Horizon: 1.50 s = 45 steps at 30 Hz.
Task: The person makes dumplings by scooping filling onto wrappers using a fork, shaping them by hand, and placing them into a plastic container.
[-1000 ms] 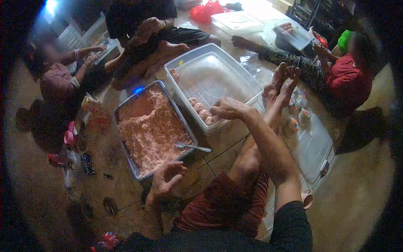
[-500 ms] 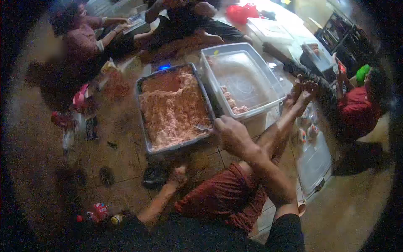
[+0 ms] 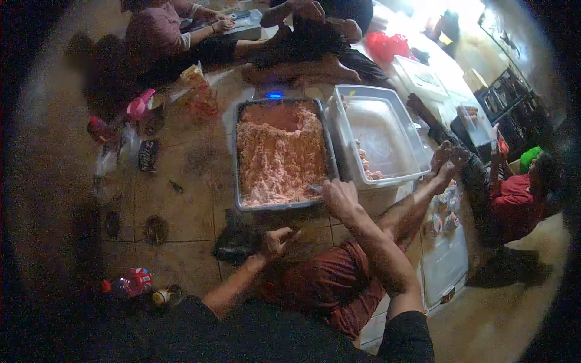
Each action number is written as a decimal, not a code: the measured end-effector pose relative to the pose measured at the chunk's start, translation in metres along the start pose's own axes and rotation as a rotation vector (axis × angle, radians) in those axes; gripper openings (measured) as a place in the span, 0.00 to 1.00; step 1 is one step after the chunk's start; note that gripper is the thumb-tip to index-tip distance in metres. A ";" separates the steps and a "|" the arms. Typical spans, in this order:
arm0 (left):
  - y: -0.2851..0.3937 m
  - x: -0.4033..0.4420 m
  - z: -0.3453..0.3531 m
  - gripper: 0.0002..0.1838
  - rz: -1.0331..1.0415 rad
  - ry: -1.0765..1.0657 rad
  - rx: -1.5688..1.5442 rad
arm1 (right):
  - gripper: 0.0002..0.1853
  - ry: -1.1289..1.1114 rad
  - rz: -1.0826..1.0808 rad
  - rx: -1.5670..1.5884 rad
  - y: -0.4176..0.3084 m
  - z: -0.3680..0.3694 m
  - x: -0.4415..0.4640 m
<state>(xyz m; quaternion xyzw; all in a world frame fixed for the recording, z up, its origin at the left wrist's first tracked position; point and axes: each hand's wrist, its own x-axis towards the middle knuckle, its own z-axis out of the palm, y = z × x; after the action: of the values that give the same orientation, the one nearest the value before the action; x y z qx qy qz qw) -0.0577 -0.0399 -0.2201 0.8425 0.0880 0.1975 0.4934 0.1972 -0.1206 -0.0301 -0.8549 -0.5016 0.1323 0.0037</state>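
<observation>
A person sits on a tiled floor, seen from their own head, with 2 containers in front. The tub (image 3: 240,157), dark-rimmed, holds pink mix (image 3: 272,160), heaped unevenly and dug lower at 12 o'clock. Just beside it, at 3 o'clock, is a clear box (image 3: 392,181). Small lumps (image 3: 365,163) of pink mix lie at the box's 7 o'clock.

The fork (image 3: 315,189) is at the tub's 4 to 5 o'clock corner, its metal against the mix. The right hand (image 3: 340,196) is at that corner with fingers bent over the handle end; blur and overlap hide whether they grip it. The left hand (image 3: 278,242) is at the tub's 6 o'clock, outside it, loosely curled, with nothing visible in it.

To work well here, a firm hold on the handle, clear of the mix, would give control and keep the fingers cleaner. The fork seems best kept low and inside the rim, since a knock on that corner could tip it out. The mix looks soft and sticky, so light, shallow strokes should suit it, with the left hand steadying the rim at 6 o'clock.
</observation>
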 end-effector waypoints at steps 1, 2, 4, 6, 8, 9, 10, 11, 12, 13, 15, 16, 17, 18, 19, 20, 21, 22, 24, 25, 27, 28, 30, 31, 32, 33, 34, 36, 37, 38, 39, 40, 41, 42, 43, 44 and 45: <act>0.031 0.012 -0.010 0.26 -0.155 0.052 -0.158 | 0.11 -0.035 -0.032 -0.145 -0.001 -0.006 0.008; 0.047 0.017 -0.016 0.27 -0.314 0.105 -0.320 | 0.11 -0.039 -0.040 -0.147 0.007 -0.003 0.014; 0.045 0.009 -0.020 0.29 -0.347 0.119 -0.347 | 0.11 0.259 -0.127 -0.083 0.019 0.000 0.018; 0.047 0.000 -0.024 0.31 -0.368 0.125 -0.374 | 0.14 0.190 -0.143 -0.251 0.017 -0.004 0.028; 0.058 -0.004 -0.032 0.33 -0.361 0.076 -0.422 | 0.13 0.277 -0.270 -0.333 0.024 0.008 0.040; 0.060 -0.006 -0.036 0.33 -0.357 0.082 -0.424 | 0.13 0.060 -0.213 -0.323 -0.008 -0.028 0.024; 0.062 -0.008 -0.040 0.33 -0.443 0.009 -0.387 | 0.13 0.063 -0.218 -0.328 -0.013 -0.027 0.028; 0.064 -0.010 -0.044 0.32 -0.531 -0.063 -0.349 | 0.17 -0.077 -0.249 -0.267 -0.015 -0.021 0.035; 0.054 -0.023 -0.034 0.32 -0.534 -0.057 -0.351 | 0.23 -0.220 -0.279 -0.202 -0.016 -0.010 0.042; 0.033 -0.041 -0.013 0.30 -0.598 0.068 -0.117 | 0.27 -0.292 -0.295 -0.171 -0.011 0.007 0.049; 0.008 -0.054 0.000 0.29 -0.659 0.188 0.118 | 0.28 -0.334 -0.260 0.132 0.006 0.061 0.065; 0.000 -0.052 -0.004 0.29 -0.531 0.139 -0.019 | 0.26 -0.296 -0.207 0.399 0.019 0.093 0.071; -0.005 -0.047 -0.007 0.29 -0.397 0.092 -0.154 | 0.25 -0.274 -0.178 0.529 0.024 0.095 0.070; 0.001 -0.039 -0.011 0.29 -0.394 0.094 -0.155 | 0.24 -0.249 -0.152 0.659 0.029 0.097 0.068; 0.016 -0.029 -0.019 0.31 -0.370 0.068 -0.333 | 0.18 0.072 -0.341 0.459 0.026 0.079 0.057; 0.020 -0.026 -0.023 0.31 -0.362 0.053 -0.420 | 0.16 0.222 -0.438 0.364 0.017 0.056 0.046; 0.024 -0.022 -0.028 0.32 -0.356 0.037 -0.506 | 0.14 0.386 -0.516 0.258 0.006 0.031 0.035; 0.025 -0.021 -0.030 0.33 -0.445 0.034 -0.704 | 0.14 0.287 -0.351 0.106 -0.004 0.009 0.029; 0.018 -0.027 -0.027 0.33 -0.534 0.026 -0.904 | 0.15 0.103 -0.152 -0.143 -0.015 -0.005 0.025; -0.003 -0.034 -0.019 0.33 -0.309 0.166 -0.458 | 0.16 0.245 -0.291 -0.186 -0.011 0.024 0.036; -0.040 -0.043 0.007 0.33 -0.080 0.297 -0.009 | 0.17 0.854 -0.669 -0.254 -0.003 0.046 0.046; -0.023 -0.039 -0.001 0.34 -0.154 0.203 -0.126 | 0.18 0.823 -0.696 -0.217 -0.014 0.023 0.041; 0.016 -0.015 -0.034 0.35 -0.385 -0.018 -0.350 | 0.17 -0.174 -0.421 0.075 -0.021 -0.024 0.039; 0.032 -0.009 -0.042 0.36 -0.424 -0.037 -0.375 | 0.14 -0.045 -0.439 0.104 -0.008 -0.005 0.043; 0.045 -0.002 -0.049 0.36 -0.465 -0.065 -0.378 | 0.14 -0.048 -0.441 0.105 -0.006 0.013 0.045; 0.024 -0.016 -0.032 0.35 -0.423 0.008 -0.288 | 0.13 0.062 -0.444 0.089 -0.007 0.032 0.045; 0.001 -0.030 -0.014 0.33 -0.387 0.082 -0.193 | 0.12 0.177 -0.444 0.072 -0.005 0.055 0.049; -0.015 -0.031 -0.007 0.30 -0.296 0.225 -0.002 | 0.12 0.489 -0.597 0.185 0.001 0.098 0.069; -0.018 -0.027 -0.010 0.27 -0.340 0.060 -0.310 | 0.11 0.236 -0.504 0.305 -0.010 0.076 0.065; -0.018 -0.026 -0.011 0.26 -0.353 -0.024 -0.464 | 0.09 0.134 -0.480 0.361 -0.016 0.053 0.057; -0.021 -0.026 -0.012 0.24 -0.379 -0.108 -0.613 | 0.07 0.034 -0.449 0.413 -0.030 0.017 0.045; -0.030 -0.035 -0.005 0.22 -0.480 -0.011 -1.016 | 0.07 0.033 -0.451 0.415 -0.030 0.007 0.041; -0.052 -0.045 0.003 0.21 -0.530 0.036 -1.220 | 0.07 0.090 -0.386 0.483 -0.025 0.002 0.038; -0.075 -0.056 0.011 0.20 -0.578 0.095 -1.423 | 0.07 0.151 -0.317 0.549 -0.019 -0.005 0.032; -0.062 -0.053 0.002 0.21 -0.609 0.091 -1.471 | 0.07 0.134 -0.239 0.549 -0.015 -0.026 0.021; -0.050 -0.050 -0.005 0.23 -0.640 0.099 -1.460 | 0.07 0.135 -0.229 0.548 -0.003 -0.028 0.018; -0.030 -0.046 -0.014 0.25 -0.667 0.084 -1.404 | 0.07 0.288 -0.268 0.511 0.010 -0.030 0.015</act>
<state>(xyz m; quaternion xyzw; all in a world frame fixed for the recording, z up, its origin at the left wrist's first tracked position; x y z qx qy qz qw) -0.1033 -0.0294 -0.2516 0.2534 0.2095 0.0799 0.9410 0.2192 -0.1088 -0.0058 -0.7627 -0.5546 0.1300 0.3063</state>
